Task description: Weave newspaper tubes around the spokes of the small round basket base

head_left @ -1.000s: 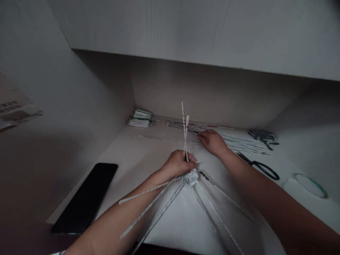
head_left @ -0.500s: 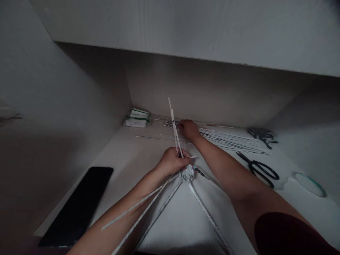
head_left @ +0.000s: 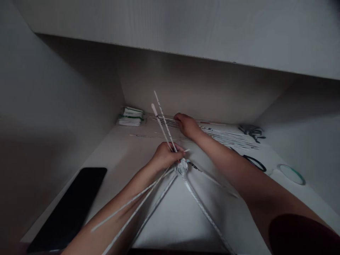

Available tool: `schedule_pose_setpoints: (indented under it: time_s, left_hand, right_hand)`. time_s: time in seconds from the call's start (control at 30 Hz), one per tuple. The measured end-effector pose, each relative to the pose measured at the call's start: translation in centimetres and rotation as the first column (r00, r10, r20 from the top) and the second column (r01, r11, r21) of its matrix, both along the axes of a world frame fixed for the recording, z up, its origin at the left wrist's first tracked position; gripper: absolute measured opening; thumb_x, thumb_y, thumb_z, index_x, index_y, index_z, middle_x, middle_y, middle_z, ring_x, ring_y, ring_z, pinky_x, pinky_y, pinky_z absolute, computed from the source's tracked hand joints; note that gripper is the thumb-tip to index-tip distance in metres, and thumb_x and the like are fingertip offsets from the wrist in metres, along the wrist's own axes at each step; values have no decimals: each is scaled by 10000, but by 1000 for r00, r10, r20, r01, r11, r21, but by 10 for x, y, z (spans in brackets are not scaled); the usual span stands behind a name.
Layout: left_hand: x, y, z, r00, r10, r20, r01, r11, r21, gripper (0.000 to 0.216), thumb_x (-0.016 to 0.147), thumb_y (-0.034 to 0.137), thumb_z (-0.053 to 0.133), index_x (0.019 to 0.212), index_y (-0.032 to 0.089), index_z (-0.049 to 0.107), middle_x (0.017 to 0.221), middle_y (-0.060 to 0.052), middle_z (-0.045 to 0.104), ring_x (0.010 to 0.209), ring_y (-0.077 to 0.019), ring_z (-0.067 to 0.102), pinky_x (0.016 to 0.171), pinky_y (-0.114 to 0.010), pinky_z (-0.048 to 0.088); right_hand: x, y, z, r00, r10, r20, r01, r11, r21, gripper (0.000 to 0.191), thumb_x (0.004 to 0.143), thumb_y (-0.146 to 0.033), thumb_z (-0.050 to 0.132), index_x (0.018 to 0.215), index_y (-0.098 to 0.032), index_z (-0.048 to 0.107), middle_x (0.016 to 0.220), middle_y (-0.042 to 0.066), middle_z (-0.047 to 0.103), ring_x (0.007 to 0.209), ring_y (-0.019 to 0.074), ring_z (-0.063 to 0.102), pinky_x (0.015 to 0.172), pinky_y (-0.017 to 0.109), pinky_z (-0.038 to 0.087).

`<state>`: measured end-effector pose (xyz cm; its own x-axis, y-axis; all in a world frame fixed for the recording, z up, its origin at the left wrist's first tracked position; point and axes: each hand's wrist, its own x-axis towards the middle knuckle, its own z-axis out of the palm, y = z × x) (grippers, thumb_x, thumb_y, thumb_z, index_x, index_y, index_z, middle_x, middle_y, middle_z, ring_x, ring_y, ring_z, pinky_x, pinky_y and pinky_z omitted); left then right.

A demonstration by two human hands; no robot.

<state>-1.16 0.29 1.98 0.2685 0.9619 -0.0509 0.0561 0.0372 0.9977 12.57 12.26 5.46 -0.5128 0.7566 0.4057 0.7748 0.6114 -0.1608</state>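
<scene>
My left hand (head_left: 168,155) is closed on a small woven paper piece (head_left: 181,167), its thumb and fingers pinching just above the knot. Thin rolled paper sticks fan out from the knot. Two of these sticks (head_left: 164,124) stand up past the fingers, and others run down toward me, some across my left forearm. Farther back, my right hand (head_left: 187,125) rests over a pile of loose rolled paper sticks (head_left: 231,137), with its fingers curled at their left part. Whatever lies between those fingertips is too small and dark to make out.
Black-handled scissors (head_left: 255,163) lie partly behind my right forearm. Beyond them are a roll of tape (head_left: 292,174) and a dark tangled bundle (head_left: 252,131). A white packet (head_left: 131,116) sits in the back left corner, a black phone-like slab (head_left: 70,209) at left. A shelf (head_left: 170,28) hangs overhead.
My right hand has shifted slightly over the pile, its fingers lifting a little. The upright sticks at my left hand have spread apart and lean left. The whole view has moved slightly.
</scene>
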Motion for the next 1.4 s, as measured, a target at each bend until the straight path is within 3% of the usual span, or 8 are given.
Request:
schedule_pose_setpoints:
  time_s: [0.1,0.27,0.43,0.6,0.87,1.4]
  left_hand:
    - [-3,-1,7,993,-49,104,53,998,-42,227,636,308,757,743,119,690,636,-17,656,513,-98,563,518,-218,460]
    - [-18,-2,20,978,-134,160,146,987,-65,227,638,289,782,771,123,702,686,-28,667,608,-113,612,535,-204,486]
    - [-34,2,26,980,-178,86,181,983,-26,233,645,284,786,781,109,715,708,-48,676,597,-95,588,548,-199,487]
    - [-43,1,36,988,-154,28,155,988,-21,217,650,274,779,767,107,702,658,-29,658,554,-81,572,539,-200,480]
    - [-56,0,48,994,-111,12,110,994,26,203,666,267,769,775,113,696,690,-40,678,589,-95,605,560,-208,506]
    - [-58,-1,49,986,-163,26,162,986,39,171,683,236,754,784,105,712,692,-48,680,590,-97,614,548,-206,507]
  right_hand:
    - [22,-27,21,993,118,27,-119,991,58,306,957,-317,444,1145,-198,655,1018,86,689,971,209,592,863,293,405]
    - [62,-79,46,989,-16,149,5,997,77,341,963,-317,428,1173,-197,669,1037,110,678,940,211,613,823,292,425]
    - [92,-125,53,985,4,172,-16,998,64,333,960,-326,443,1161,-208,680,1048,99,671,941,203,629,837,303,467]
    - [95,-156,54,987,-20,160,13,999,47,334,966,-341,436,1208,-266,655,1009,58,691,885,180,649,808,302,496]
    - [82,-160,61,978,-43,205,27,997,77,318,967,-318,420,1135,-243,680,1001,59,710,902,196,658,814,324,501]
    - [75,-154,64,963,-13,270,-8,997,75,323,969,-311,405,1128,-231,674,991,67,710,920,211,661,822,341,509]
